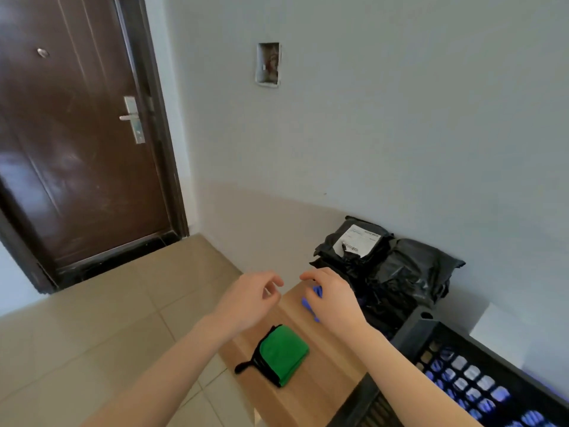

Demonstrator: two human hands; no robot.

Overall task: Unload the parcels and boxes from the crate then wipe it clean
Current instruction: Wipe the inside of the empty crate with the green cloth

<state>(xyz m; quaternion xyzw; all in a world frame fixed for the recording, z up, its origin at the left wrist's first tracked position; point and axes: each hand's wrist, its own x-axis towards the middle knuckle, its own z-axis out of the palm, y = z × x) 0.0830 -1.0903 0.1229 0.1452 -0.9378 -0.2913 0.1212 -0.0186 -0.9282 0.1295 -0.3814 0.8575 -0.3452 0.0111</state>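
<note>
The black lattice crate (pixel 409 334) stands at the lower right on a wooden table (pixel 311 396), with blue things showing through its side. Black plastic parcels (pixel 403 272) lie piled against the wall beyond the table's far end; the top one carries a white label (pixel 361 240). A folded green cloth (pixel 281 354) with black trim lies on the table. My left hand (pixel 249 298) hovers over the table's far corner, fingers loosely curled, holding nothing. My right hand (pixel 331 298) is curled over a small blue thing (pixel 317 291), mostly hidden beneath it; I cannot see whether it grips it.
A dark brown door (pixel 77 143) with a metal handle is at the left. Beige floor tiles (pixel 101 318) stretch from it to the table. An open recess (pixel 268 64) is cut into the pale wall. A white box (pixel 505 331) sits behind the crate.
</note>
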